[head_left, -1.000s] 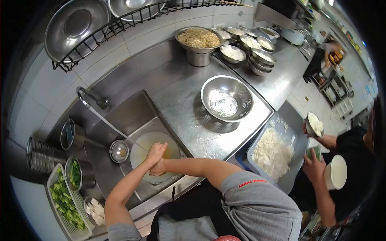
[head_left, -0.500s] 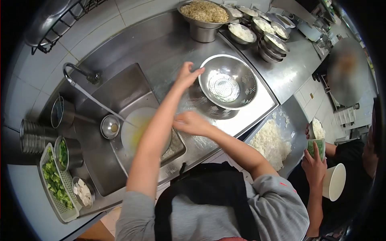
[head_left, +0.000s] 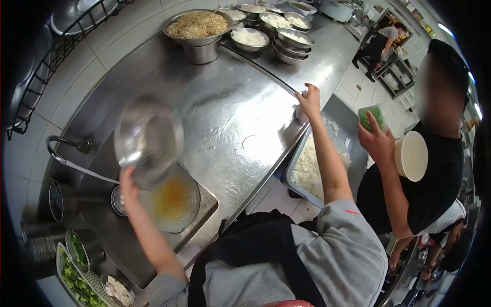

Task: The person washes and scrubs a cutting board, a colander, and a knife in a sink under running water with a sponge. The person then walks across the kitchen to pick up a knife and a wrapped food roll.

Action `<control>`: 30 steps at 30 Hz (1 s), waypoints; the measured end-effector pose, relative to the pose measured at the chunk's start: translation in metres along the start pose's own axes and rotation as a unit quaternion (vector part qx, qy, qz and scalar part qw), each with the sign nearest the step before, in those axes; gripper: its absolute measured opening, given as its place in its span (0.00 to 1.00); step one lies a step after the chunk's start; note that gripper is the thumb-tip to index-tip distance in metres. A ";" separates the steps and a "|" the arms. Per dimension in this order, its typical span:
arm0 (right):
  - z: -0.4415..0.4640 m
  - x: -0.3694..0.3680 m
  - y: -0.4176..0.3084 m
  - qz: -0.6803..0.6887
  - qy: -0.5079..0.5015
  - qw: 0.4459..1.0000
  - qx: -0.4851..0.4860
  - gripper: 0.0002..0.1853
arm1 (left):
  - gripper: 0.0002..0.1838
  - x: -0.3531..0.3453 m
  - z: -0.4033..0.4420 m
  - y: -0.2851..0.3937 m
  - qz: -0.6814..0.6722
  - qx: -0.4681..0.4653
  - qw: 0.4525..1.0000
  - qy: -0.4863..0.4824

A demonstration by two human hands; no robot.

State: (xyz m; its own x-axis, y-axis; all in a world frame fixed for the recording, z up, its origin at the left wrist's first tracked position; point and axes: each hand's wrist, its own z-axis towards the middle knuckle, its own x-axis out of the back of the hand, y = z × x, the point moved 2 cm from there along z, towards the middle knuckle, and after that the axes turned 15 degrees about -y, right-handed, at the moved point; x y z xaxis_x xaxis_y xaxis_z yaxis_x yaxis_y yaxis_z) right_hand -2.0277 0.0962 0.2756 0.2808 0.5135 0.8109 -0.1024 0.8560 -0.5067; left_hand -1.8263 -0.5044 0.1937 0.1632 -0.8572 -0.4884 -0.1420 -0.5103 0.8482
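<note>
My left hand (head_left: 129,185) grips the near rim of a metal colander (head_left: 149,135), which is blurred by motion and tilted above the edge of the sink. Just below it, a bowl with yellow-orange liquid (head_left: 174,199) sits in the sink, partly behind the colander. My right hand (head_left: 310,104) is out at the counter's right edge, above the tray of rice. Its fingers are curled around something small and pale that I cannot make out.
A faucet (head_left: 64,159) reaches over the sink. Bean sprouts (head_left: 197,24) and several bowls of rice (head_left: 294,40) stand at the back. A grey rice tray (head_left: 299,187) is at right. Beside it a co-worker holds a green-filled container (head_left: 370,118) and white tub (head_left: 412,156). Broccoli (head_left: 76,281) stands lower left.
The colander has left the counter and moved left to the sink in my left hand. My right hand has swung up and right to the counter's edge. The view has turned right.
</note>
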 end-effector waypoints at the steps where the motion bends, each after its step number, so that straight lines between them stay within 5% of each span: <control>1: -0.004 -0.003 -0.022 0.004 0.003 1.000 0.027 0.24 | 0.22 0.007 -0.046 0.020 -0.013 -0.043 0.998 0.053; 3: -0.011 -0.016 -0.069 0.052 -0.024 0.991 0.119 0.23 | 0.26 0.089 -0.110 0.019 -0.006 -0.094 0.984 0.153; 6: -0.026 -0.061 -0.172 0.087 -0.037 0.952 0.290 0.18 | 0.22 0.157 -0.176 -0.010 -0.005 -0.049 0.945 0.324; 9: -0.073 -0.130 -0.312 0.163 -0.170 0.895 0.380 0.15 | 0.27 0.170 -0.186 -0.027 -0.017 -0.022 0.958 0.286; 10: -0.092 -0.152 -0.347 0.168 -0.239 0.867 0.405 0.13 | 0.28 0.125 -0.190 -0.004 0.016 -0.005 0.949 0.315; 13: -0.150 -0.235 -0.438 0.273 -0.480 0.737 0.389 0.09 | 0.28 0.109 -0.183 0.001 0.038 0.061 0.946 0.315; 14: -0.167 -0.273 -0.462 0.308 -0.642 0.652 0.261 0.07 | 0.26 0.113 -0.181 -0.001 0.039 0.073 0.947 0.310; 16: -0.203 -0.309 -0.504 0.389 -0.729 0.562 0.034 0.08 | 0.25 0.107 -0.180 0.006 0.032 0.066 0.946 0.315; 17: -0.224 -0.331 -0.519 0.389 -0.729 0.561 0.042 0.08 | 0.24 0.113 -0.183 0.009 0.026 0.056 0.949 0.308; 19: -0.248 -0.374 -0.523 0.350 -0.592 0.726 -0.020 0.09 | 0.23 0.117 -0.182 0.011 0.096 -0.018 0.953 0.286; 21: -0.286 -0.385 -0.526 0.458 -0.538 0.708 0.019 0.09 | 0.21 0.128 -0.171 0.009 0.159 -0.055 0.942 0.289; 23: -0.314 -0.371 -0.531 0.506 -0.690 0.516 0.031 0.08 | 0.19 0.132 -0.161 0.023 0.199 -0.047 0.945 0.257; 24: -0.310 -0.374 -0.524 0.507 -0.686 0.521 0.028 0.08 | 0.19 0.134 -0.154 0.033 0.198 -0.046 0.947 0.251; 26: -0.298 -0.384 -0.489 0.093 -0.853 0.464 0.219 0.08 | 0.17 0.136 -0.137 0.056 0.273 -0.129 0.921 0.245; 27: -0.285 -0.380 -0.473 0.095 -0.850 0.473 0.213 0.08 | 0.16 0.140 -0.126 0.066 0.336 -0.147 0.898 0.246; 29: -0.256 -0.367 -0.444 0.066 -0.686 0.665 0.288 0.08 | 0.17 0.130 -0.102 0.087 0.495 -0.130 0.835 0.204; 30: -0.250 -0.354 -0.442 0.062 -0.682 0.672 0.280 0.08 | 0.17 0.125 -0.086 0.094 0.491 -0.133 0.839 0.193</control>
State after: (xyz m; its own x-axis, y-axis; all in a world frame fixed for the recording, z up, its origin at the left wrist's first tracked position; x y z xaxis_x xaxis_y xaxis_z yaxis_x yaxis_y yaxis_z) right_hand -1.8435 -0.4791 0.1389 -0.8611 -0.1683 0.4798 -0.4950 0.4931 -0.7154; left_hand -1.7357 -0.6536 0.2304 0.4069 -0.7425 0.5321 -0.1780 0.5069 0.8434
